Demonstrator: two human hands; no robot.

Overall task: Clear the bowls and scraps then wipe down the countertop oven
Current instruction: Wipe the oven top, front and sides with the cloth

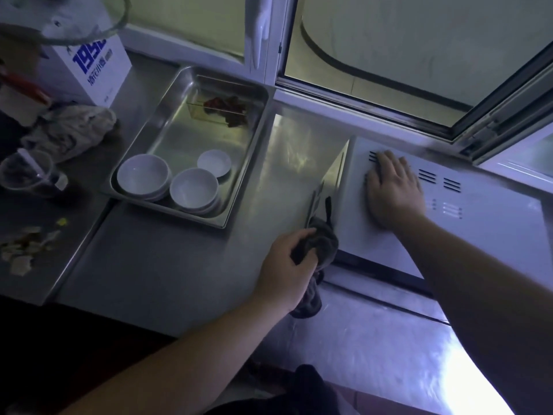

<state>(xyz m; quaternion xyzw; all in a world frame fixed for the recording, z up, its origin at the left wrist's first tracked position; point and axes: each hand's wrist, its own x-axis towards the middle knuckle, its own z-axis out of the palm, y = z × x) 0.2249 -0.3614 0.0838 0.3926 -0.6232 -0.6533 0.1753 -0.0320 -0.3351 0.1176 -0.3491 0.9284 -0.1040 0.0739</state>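
While the right hand (393, 190) lies flat on the top of the white metal countertop oven (478, 223), fingers straight and close together over the vent slots near its back edge, the left hand (285, 265) grips a dark grey crumpled cloth (324, 241), fingers curled round it, against the oven's left front corner. Left of the oven, a rectangular stainless steel tray (239, 181) sits on the steel counter (167, 265) and holds three white round bowls (194, 188) along its near side and reddish-brown food scraps (226, 107) at its far end.
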